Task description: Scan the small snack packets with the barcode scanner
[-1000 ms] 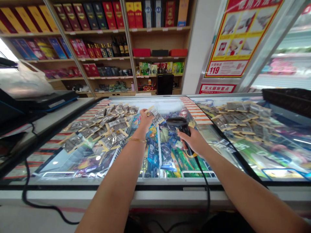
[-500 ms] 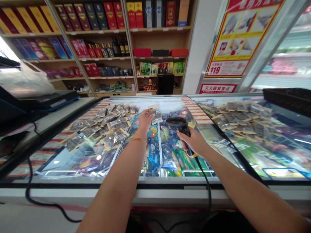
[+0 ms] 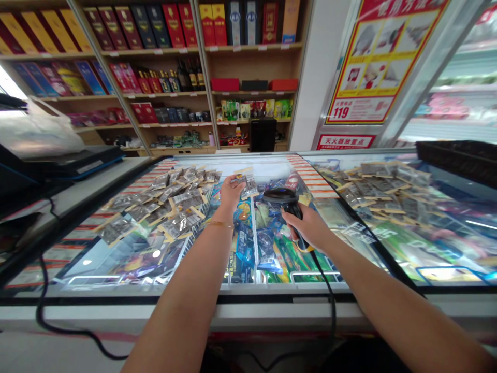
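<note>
My right hand (image 3: 308,224) is wrapped round the handle of a black barcode scanner (image 3: 280,196), whose head points left. A cable runs from its handle down toward me. With my left hand (image 3: 232,190) I grip the left edge of a small clear packet (image 3: 249,185) with a tan border and dark contents, over the freezer's glass top. The scanner's head is just right of and nearer to me than this packet, apart from it. Similar packets (image 3: 182,223) lie in a loose pile on the glass left of my left hand.
A second pile of packets (image 3: 384,184) lies on the right glass, by a black basket (image 3: 458,158). Colourful bags (image 3: 267,248) show inside the chest freezer. A scale (image 3: 89,160) with a plastic bag stands left. A black cable (image 3: 46,295) crosses the front left edge. Shelves of boxes stand behind.
The whole view has shifted very slightly. Both hands keep their hold on the packet and the scanner, with almost no movement between them.
</note>
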A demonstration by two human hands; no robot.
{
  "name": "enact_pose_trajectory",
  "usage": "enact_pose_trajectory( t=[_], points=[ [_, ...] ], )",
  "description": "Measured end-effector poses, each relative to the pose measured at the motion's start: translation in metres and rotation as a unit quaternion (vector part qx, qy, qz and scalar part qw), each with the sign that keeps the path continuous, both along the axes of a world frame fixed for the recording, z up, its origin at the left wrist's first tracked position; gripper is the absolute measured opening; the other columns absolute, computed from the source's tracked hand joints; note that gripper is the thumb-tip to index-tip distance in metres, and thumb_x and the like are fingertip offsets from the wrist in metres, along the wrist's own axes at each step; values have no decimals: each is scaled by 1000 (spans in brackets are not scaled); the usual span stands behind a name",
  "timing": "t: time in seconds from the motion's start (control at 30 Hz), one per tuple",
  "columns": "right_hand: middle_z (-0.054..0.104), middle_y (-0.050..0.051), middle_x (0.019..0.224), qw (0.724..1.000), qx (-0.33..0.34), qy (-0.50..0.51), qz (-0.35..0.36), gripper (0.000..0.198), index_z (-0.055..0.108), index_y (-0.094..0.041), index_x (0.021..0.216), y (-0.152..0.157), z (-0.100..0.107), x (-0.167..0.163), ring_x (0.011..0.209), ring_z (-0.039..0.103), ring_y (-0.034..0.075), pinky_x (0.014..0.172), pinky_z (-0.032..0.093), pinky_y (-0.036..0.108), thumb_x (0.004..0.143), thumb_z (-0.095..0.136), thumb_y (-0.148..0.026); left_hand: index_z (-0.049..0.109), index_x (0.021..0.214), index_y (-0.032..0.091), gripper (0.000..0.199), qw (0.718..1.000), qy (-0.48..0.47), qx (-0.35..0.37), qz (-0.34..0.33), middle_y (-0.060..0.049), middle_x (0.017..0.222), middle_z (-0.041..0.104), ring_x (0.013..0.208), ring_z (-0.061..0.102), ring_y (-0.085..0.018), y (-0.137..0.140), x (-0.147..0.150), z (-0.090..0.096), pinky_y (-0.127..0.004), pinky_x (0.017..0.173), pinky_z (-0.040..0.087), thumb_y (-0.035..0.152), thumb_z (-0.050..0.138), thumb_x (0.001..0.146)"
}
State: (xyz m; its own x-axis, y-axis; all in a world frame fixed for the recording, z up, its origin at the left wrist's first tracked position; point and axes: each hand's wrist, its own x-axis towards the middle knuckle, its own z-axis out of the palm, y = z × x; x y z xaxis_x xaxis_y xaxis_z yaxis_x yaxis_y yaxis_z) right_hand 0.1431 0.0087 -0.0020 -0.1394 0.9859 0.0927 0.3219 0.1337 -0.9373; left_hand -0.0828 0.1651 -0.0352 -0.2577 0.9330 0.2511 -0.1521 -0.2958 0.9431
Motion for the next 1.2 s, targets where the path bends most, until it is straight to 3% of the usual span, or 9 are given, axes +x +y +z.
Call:
enact_pose_trajectory(
  t=[0.23,0.47,0.63,0.73,0.83,0.97,1.1,1.2],
  points=[
    [54,-6,59,1000,5,19,-4,22,51,-20,90,4,-2,1,38,54,12,43,45,25,84,61,-39,60,102,19,40,998,52,-18,11,-3,80,71,69,65,-15,-1,0,2,-25,63,50,23,72,64],
    [55,-6,61,995,-15,81,-59,17,49,-20,87,9,13,8,37,55,10,39,42,22,85,59,-34,61,120,21,48,971,227,-14,69,0,75,66,69,64,-16,-5,4,3,-26,67,52,24,70,73],
    [54,-8,60,985,2,140,-97,20,48,-21,87,3,34,45,36,54,10,38,42,22,84,62,-36,57,122,20,51,989,106,-98,22,0,78,65,71,67,-15,-7,35,19,-31,70,59,18,75,75],
    [55,-7,58,983,18,123,-134,23,49,-21,85,-4,39,90,36,54,10,38,43,22,83,65,-37,56,117,18,52,990,33,-132,-37,0,78,66,71,69,-13,-7,77,36,-34,75,61,9,78,72],
    [55,-6,58,972,29,130,-195,22,50,-20,84,-10,39,145,35,53,11,37,43,23,82,65,-36,55,115,18,54,983,10,-151,-103,-1,80,69,70,71,-13,-4,138,54,-35,77,62,6,81,69],
    [54,-6,56,946,34,171,-274,21,48,-21,80,-20,43,211,34,51,11,36,41,23,80,66,-32,56,110,18,54,976,27,-132,-168,-2,81,69,72,71,-15,3,235,72,-36,79,61,8,85,66],
    [54,-5,54,926,33,190,-325,21,48,-21,79,-32,54,255,34,51,11,35,39,23,80,67,-30,56,114,18,56,964,48,-84,-246,-6,90,71,81,72,-19,14,326,82,-37,80,58,15,85,67],
    [54,-5,54,919,32,185,-347,21,48,-21,80,-38,57,271,35,51,11,35,40,23,80,67,-29,58,116,17,57,966,114,-48,-227,-14,102,71,99,71,-27,28,374,87,-37,82,56,23,85,66]
  ],
)
